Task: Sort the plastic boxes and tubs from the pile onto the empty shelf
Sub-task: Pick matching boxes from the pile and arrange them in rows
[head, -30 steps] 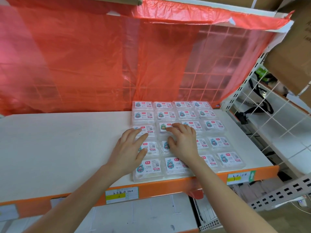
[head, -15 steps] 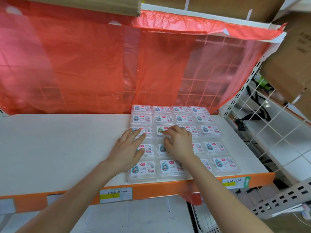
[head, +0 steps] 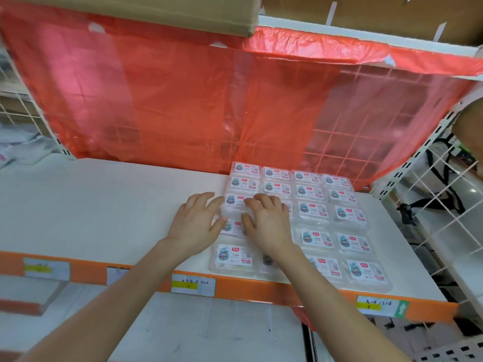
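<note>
Boxes [head: 312, 209] sit in a four-column grid on the right half of the shelf [head: 91, 205], reaching the red sheet [head: 183, 100]. Left hand [head: 194, 223] lies flat at the grid's left edge, fingers spread; right hand [head: 266, 223], likewise spread, seemingly presses on boxes.

Small plastic boxes [head: 312, 209] lie in a block four columns wide and five rows deep, which makes twenty if every place is filled. In the second column one or two places are covered, so I can confirm only eighteen or nineteen by eye. Each box I can see carries one printed sticker. There are two hands over the block, one left hand [head: 194, 226] and one right hand [head: 269, 223]. They are all on one white shelf board [head: 104, 205]. Its one orange front strip [head: 86, 270] bears four paper labels [head: 193, 284] and one green arrow sticker [head: 403, 308]. Overhead I count at least two cardboard cartons [head: 156, 11].
</note>
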{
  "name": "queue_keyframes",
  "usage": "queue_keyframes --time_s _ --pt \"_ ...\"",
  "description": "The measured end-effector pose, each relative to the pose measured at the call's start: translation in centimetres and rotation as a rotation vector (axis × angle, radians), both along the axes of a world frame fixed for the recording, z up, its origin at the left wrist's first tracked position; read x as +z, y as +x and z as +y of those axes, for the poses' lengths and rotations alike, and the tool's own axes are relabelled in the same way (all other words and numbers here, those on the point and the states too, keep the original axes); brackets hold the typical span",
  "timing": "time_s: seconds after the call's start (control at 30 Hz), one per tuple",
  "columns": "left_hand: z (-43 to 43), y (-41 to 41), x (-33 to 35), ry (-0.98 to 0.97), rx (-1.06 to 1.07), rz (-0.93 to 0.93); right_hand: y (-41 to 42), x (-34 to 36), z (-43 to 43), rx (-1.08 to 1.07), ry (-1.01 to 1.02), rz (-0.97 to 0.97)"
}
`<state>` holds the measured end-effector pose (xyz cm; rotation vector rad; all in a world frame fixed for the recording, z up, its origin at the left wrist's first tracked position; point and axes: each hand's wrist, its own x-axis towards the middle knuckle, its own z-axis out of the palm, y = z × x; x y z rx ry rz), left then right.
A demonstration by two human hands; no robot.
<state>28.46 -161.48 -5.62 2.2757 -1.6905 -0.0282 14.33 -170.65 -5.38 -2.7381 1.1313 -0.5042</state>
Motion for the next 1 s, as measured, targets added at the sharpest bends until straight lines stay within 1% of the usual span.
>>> queue_keyframes --time_s 0.13,0.2,0.5,0.6,0.73,0.87,1.0 --pt "3.1 1.7 -0.3 0.004 0.116 -0.009 2.8 -0.1 2.2 0.090 0.020 0.006" --pt "5.0 2.7 -0.4 -0.006 0.166 0.000 4.2 -0.1 3.4 0.131 0.033 0.047" --pt "13.9 8.7 -1.3 -0.041 0.304 0.037 11.4 -0.3 9.9 0.276 0.044 0.083" --pt "17.7 11.5 -1.5 -0.029 0.348 0.047 14.7 -0.5 13.0 0.310 0.026 0.059" --pt "23.7 16.2 -1.9 0.010 0.373 0.050 19.8 0.0 18.4 0.352 0.031 0.129" --pt "29.4 20.6 -1.9 -0.016 0.401 0.047 25.0 0.1 23.6 0.386 0.037 0.148" --pt "34.4 24.4 -1.8 -0.016 0.444 0.050 29.5 -0.1 28.0 0.420 0.035 0.128"
